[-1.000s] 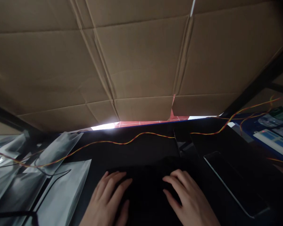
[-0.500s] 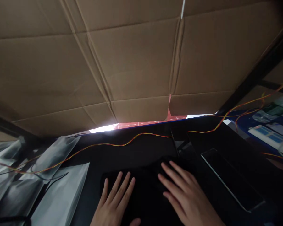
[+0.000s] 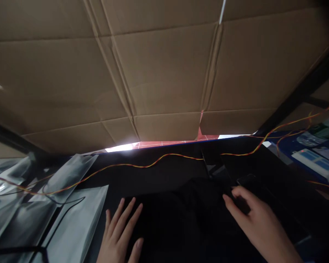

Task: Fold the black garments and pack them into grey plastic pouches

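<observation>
while the dark lower part of the view is poorly lit, a soft black cloth [image 3: 175,223] can be made out on the flat black tabletop [image 3: 150,179], spread between the two hands. its left part is touched by the left hand [image 3: 119,233], which is held open, palm down, with the fingers spread and the thumb set apart; nothing is gripped by it. at the cloth's upper right edge, the thumb and forefinger of the right hand [image 3: 256,221] are brought close together, and the fabric is seemingly pinched between their tips; the other fingers are curled under and mostly hidden.

a large dark rectangular device with a thin pale edge [image 3: 286,219] is partly covered from view by the right hand. just beyond the cloth, a smaller glossy black flat object [image 3: 215,166] is crossed by a twisted red-and-yellow wire [image 3: 170,154], which is strung across the whole tabletop. to the left, several translucent plastic bags [image 3: 74,215] are laid overlapping, with a thin black cable [image 3: 61,219] draped over them. at the far right, a clear plastic bottle with a green band [image 3: 319,133] and a white box with blue panels [image 3: 315,160] are seen on a blue surface [image 3: 285,146]. the far side is closed off by a creased brown cardboard sheet [image 3: 164,69].
</observation>
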The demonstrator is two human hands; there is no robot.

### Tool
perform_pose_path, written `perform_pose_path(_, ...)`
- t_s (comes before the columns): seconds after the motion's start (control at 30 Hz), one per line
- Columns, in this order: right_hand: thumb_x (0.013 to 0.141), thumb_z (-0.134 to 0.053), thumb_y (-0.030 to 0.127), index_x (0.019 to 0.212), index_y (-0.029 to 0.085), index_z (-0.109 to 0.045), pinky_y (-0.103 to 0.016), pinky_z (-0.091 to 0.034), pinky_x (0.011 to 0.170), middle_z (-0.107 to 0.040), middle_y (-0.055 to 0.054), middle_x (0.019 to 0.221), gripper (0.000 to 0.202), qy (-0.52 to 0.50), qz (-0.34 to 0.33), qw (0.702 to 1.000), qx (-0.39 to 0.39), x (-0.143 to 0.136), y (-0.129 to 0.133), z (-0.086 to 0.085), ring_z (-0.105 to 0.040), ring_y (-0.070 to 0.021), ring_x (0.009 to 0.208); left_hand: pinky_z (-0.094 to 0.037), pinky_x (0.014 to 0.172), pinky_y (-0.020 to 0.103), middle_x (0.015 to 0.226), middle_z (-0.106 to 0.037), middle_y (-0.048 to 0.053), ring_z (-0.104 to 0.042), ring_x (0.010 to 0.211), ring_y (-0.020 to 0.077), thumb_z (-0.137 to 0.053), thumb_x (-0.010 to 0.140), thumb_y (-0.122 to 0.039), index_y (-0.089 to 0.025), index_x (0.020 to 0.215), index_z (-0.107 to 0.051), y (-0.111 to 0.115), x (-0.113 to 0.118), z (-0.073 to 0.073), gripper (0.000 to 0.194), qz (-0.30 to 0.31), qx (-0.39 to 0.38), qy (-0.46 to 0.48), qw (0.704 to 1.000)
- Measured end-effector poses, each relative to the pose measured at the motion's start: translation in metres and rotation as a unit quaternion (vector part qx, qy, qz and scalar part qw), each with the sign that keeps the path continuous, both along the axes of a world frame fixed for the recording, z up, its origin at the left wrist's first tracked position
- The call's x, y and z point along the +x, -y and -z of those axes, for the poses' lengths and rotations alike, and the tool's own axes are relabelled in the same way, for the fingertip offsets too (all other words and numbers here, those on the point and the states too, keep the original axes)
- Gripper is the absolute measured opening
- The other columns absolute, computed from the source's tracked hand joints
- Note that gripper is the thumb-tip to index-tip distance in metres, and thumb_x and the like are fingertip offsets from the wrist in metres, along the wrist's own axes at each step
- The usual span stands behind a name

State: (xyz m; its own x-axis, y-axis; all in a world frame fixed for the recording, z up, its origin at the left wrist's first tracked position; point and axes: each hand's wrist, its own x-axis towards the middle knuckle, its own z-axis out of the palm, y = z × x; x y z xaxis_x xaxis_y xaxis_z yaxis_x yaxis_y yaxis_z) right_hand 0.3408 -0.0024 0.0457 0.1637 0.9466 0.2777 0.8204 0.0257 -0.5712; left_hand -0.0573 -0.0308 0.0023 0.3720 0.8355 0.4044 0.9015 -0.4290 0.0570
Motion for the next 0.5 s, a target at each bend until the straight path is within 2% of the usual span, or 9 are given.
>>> perform_pose_path(0.07,0.104,-0.062,0.051,0.092,0.029,-0.059,-0.029,-0.053,0.054,-0.066,0.003,0.077,0.026,0.018,0.007,0.998,0.053,-0.016,-0.001,-0.019,-0.067,-0.0167,0.056,-0.031,0.13,0.068,0.174,-0.049,0.008,-0.035,0.167,0.0343,-0.053,0.108,-0.031,-0.024,0.173,-0.037,0.0,0.001,-0.005,0.068,0.014,0.0,-0.012,1.0)
perform_pose_path(0.13,0.106,-0.059,0.044,0.092,0.029,-0.059,-0.029,-0.052,0.053,-0.068,0.002,0.08,0.02,0.04,-0.02,0.994,0.102,-0.041,-0.001,-0.032,-0.068,-0.0168,0.056,-0.038,0.126,0.068,0.173,-0.051,0.009,-0.04,0.165,0.0364,-0.057,0.107,-0.035,-0.024,0.172,-0.04,-0.002,0.002,-0.008,0.069,0.052,0.002,-0.04,0.998)
perform_pose_path(0.23,0.107,-0.053,0.028,0.102,0.028,-0.064,-0.029,-0.061,0.062,-0.077,-0.003,0.097,0.012,0.024,-0.127,0.986,0.101,-0.085,0.001,-0.034,-0.08,-0.0207,0.078,-0.048,0.121,0.064,0.17,-0.055,0.008,-0.05,0.159,0.0377,-0.065,0.103,-0.041,-0.025,0.171,-0.043,-0.006,0.002,-0.009,0.073,0.112,-0.001,-0.074,0.991)
perform_pose_path(0.3,0.107,-0.053,0.022,0.116,0.028,-0.068,-0.028,-0.067,0.075,-0.08,-0.003,0.112,0.019,-0.018,-0.23,0.971,0.065,-0.102,0.003,-0.031,-0.083,-0.0201,0.092,-0.053,0.119,0.059,0.168,-0.057,0.008,-0.054,0.155,0.037,-0.068,0.101,-0.044,-0.027,0.17,-0.044,-0.008,0.0,-0.008,0.076,0.131,-0.001,-0.076,0.989)
perform_pose_path(0.37,0.107,-0.05,0.016,0.125,0.03,-0.069,-0.026,-0.068,0.089,-0.081,-0.002,0.123,0.03,-0.064,-0.273,0.959,0.036,-0.104,0.003,-0.025,-0.082,-0.0176,0.106,-0.056,0.118,0.057,0.167,-0.058,0.007,-0.057,0.153,0.0364,-0.069,0.1,-0.043,-0.027,0.17,-0.044,-0.009,0.0,-0.007,0.077,0.134,0.001,-0.071,0.988)
perform_pose_path(0.43,0.109,-0.046,0.013,0.127,0.031,-0.07,-0.029,-0.066,0.1,-0.079,-0.002,0.131,0.035,-0.075,-0.244,0.966,0.052,-0.092,0.004,-0.019,-0.079,-0.0172,0.118,-0.057,0.116,0.057,0.167,-0.058,0.007,-0.058,0.153,0.0365,-0.069,0.1,-0.042,-0.027,0.171,-0.044,-0.009,0.0,-0.008,0.077,0.134,0.003,-0.068,0.989)
perform_pose_path(0.5,0.111,-0.048,0.016,0.135,0.031,-0.071,-0.039,-0.064,0.109,-0.074,-0.004,0.146,0.036,-0.026,-0.21,0.974,0.082,-0.078,0.003,-0.009,-0.072,-0.0225,0.135,-0.058,0.116,0.058,0.168,-0.058,0.007,-0.057,0.153,0.0371,-0.068,0.1,-0.042,-0.028,0.171,-0.044,-0.009,0.001,-0.008,0.076,0.131,-0.003,-0.069,0.989)
